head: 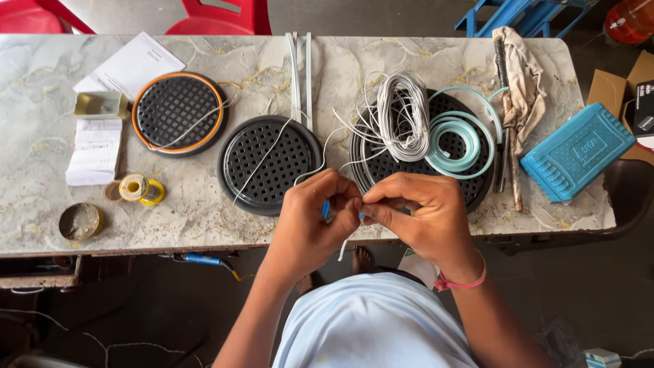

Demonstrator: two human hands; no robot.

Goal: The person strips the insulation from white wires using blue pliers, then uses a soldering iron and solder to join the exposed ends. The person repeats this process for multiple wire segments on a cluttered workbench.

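Observation:
My left hand [315, 217] and my right hand [421, 215] meet at the table's near edge, fingers pinched together on a thin white wire [344, 247] whose short end hangs below them. A small blue tool shows between the fingers; which hand holds it I cannot tell. The wire runs up to a loose white wire bundle [403, 114] lying on a black round grille [477, 184]. A second black round grille [269, 163] lies just beyond my left hand.
An orange-rimmed round grille [178, 112], a yellow solder spool [140, 188], a small round tin [80, 221], papers [129, 65], a pale green flat cable coil [458, 140], a rag [523, 82] and a blue case [576, 151] lie on the marble table [41, 82]. Red chairs stand behind.

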